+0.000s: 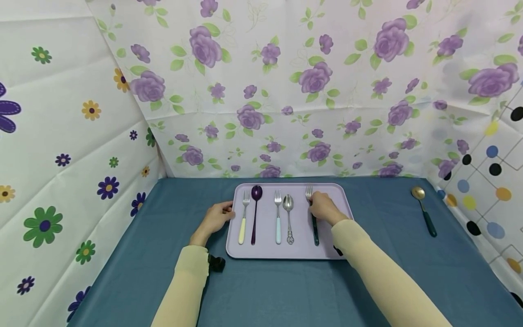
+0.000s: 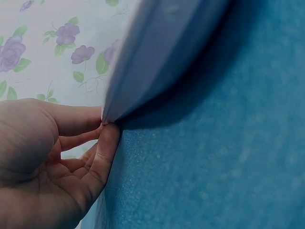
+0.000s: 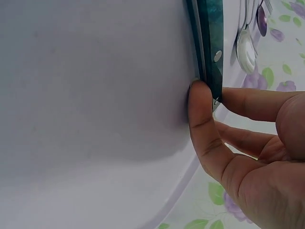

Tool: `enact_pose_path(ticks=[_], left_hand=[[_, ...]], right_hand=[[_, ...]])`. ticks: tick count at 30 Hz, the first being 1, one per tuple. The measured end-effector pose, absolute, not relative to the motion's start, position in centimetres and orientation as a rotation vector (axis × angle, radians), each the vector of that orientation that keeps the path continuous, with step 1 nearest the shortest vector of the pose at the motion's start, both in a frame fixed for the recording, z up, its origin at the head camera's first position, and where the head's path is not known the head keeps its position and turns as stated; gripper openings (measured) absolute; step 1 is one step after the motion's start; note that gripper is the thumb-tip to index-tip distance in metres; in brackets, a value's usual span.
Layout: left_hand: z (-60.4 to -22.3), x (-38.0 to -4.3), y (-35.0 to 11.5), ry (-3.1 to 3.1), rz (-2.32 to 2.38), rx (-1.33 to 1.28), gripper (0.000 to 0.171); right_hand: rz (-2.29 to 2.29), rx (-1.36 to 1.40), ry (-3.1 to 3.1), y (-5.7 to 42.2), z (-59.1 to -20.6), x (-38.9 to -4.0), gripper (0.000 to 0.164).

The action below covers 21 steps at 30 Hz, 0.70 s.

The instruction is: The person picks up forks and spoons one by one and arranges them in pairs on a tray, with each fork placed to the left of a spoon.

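A pale lilac tray [image 1: 267, 229] lies on the blue cloth. At its left edge my left hand [image 1: 214, 218] pinches the rim, with the thumb and a finger [image 2: 108, 138] meeting there in the left wrist view. Over the tray's right part, my right hand [image 1: 325, 209] pinches a fork with a dark green handle [image 1: 315, 230] near its neck. The tines point away from me. In the right wrist view the riveted green handle [image 3: 212, 43] shows between thumb and finger, close over the tray surface; the tines are hidden there.
On the tray lie a yellow-handled fork [image 1: 242, 230], a dark purple spoon [image 1: 256, 193], a light-blue-handled fork [image 1: 278, 229] and a silver spoon [image 1: 288, 203]. A green-handled spoon with a gold bowl [image 1: 418, 193] lies far right. Patterned cloth walls [image 1: 261, 91] enclose the table.
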<state>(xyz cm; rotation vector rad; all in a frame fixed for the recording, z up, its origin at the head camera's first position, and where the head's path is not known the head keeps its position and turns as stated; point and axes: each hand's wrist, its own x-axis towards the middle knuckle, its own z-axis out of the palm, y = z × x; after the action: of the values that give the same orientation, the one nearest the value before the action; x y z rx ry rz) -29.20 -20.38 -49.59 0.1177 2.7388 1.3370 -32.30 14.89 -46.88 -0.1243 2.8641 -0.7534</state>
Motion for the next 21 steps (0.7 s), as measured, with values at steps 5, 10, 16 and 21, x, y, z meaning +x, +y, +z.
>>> enact_pose_path(ticks=[5, 10, 16, 21], left_hand=[[-49.72, -29.21, -20.38, 2.738, 1.341, 0.117, 0.050], [-49.90, -29.31, -20.30, 2.733, 1.334, 0.103, 0.050], [-49.78, -29.38, -20.33, 2.718, 1.343, 0.097, 0.050], [-49.78, -29.40, -20.40, 2.722, 1.345, 0.102, 0.050]], right_hand=[[-0.769, -0.118, 2.859, 14.65, -46.83, -32.21, 0.014], [-0.772, -0.089, 2.854, 14.53, -46.91, -32.16, 0.012], [-0.766, -0.059, 2.856, 14.38, -46.88, -32.03, 0.009], [-0.762, -0.060, 2.859, 14.32, -46.87, -32.04, 0.009]])
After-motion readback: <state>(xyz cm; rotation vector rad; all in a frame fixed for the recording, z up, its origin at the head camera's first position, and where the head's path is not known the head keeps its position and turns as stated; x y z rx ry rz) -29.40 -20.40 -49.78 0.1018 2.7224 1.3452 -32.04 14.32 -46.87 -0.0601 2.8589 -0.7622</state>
